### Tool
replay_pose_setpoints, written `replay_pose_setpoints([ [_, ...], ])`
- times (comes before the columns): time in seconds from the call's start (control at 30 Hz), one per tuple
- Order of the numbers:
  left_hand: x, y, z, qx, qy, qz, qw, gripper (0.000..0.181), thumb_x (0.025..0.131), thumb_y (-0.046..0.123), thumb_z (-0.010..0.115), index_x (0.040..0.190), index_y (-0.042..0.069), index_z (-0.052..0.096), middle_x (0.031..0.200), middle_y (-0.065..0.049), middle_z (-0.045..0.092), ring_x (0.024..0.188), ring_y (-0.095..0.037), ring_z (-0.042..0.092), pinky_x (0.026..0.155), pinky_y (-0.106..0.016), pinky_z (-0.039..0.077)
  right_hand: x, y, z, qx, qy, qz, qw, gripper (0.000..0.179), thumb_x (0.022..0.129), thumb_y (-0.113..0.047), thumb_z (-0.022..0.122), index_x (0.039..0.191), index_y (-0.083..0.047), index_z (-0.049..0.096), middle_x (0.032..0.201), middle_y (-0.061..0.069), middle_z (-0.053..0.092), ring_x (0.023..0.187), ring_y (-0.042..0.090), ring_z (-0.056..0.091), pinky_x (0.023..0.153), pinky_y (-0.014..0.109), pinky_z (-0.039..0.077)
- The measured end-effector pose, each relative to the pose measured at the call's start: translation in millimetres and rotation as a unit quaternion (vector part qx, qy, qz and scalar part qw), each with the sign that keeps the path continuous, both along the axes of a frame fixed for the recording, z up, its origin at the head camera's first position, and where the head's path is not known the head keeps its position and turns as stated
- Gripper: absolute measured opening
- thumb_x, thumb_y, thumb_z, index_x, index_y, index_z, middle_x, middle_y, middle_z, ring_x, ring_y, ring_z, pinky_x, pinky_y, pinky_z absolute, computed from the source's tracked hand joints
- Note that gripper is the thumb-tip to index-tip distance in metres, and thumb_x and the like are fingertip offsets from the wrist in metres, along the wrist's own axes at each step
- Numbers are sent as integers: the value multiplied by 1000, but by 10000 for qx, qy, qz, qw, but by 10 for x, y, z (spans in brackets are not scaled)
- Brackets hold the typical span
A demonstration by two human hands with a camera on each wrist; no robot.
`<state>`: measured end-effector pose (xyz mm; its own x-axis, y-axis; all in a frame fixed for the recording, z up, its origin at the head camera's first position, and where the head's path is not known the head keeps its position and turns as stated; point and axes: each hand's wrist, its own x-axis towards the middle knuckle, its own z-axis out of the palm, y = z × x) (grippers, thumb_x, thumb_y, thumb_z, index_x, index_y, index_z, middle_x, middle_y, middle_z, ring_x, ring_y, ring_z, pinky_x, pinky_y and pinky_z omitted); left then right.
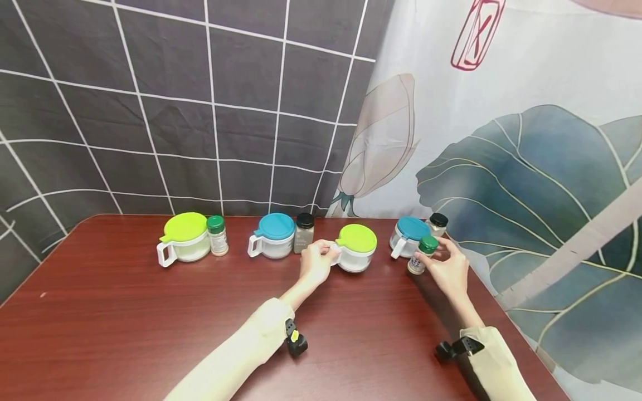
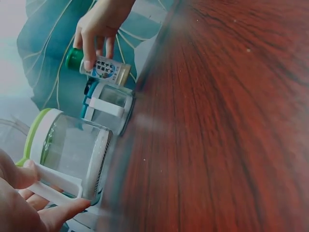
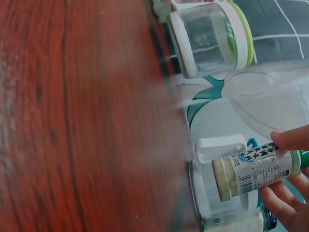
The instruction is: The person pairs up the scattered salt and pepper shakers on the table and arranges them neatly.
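Observation:
My left hand (image 1: 317, 262) grips the white handle (image 2: 58, 183) of a clear jar with a lime-green lid (image 1: 357, 238), right of the middle of the table. My right hand (image 1: 448, 270) pinches a small spice bottle with a green cap (image 1: 428, 244) between thumb and fingers. Its label and pale contents show in the right wrist view, where the spice bottle (image 3: 256, 169) overlaps a blue-lidded jar. That blue-lidded jar (image 1: 405, 236) stands just behind the bottle, its handle towards the front left. A black-capped bottle (image 1: 438, 223) is partly hidden behind the right hand.
Further left stand a blue-lidded jar (image 1: 275, 236) beside a black-capped bottle (image 1: 304, 234), and a green-lidded jar (image 1: 185, 236) beside a green-capped bottle (image 1: 218, 236). All line the back of the dark red table (image 1: 200, 323). Behind it hang a grey grid cloth and a leaf-patterned curtain.

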<state>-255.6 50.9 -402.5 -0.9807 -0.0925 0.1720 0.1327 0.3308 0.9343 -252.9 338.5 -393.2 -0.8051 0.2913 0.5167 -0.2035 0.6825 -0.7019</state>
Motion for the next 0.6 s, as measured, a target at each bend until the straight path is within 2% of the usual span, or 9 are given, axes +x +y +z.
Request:
replay_pose_setpoints([
  [0.33,84,-125,4,84,-1,52,10000,17,87,19,68,98,9,73,95,-11,75,98,-25,69,83,-39,51,59,-132,39,-23,-72,198,9998,52,71,-10,83,118,0,62,95,22,69,68,-20,54,62,1,44],
  [0.6,169,-258,-21,83,-33,-67,9999,16,87,17,68,99,7,73,96,-13,75,97,-24,70,80,-35,53,98,-258,50,-63,-130,403,9991,53,71,-10,84,117,0,62,96,21,69,71,-16,56,64,4,48],
])
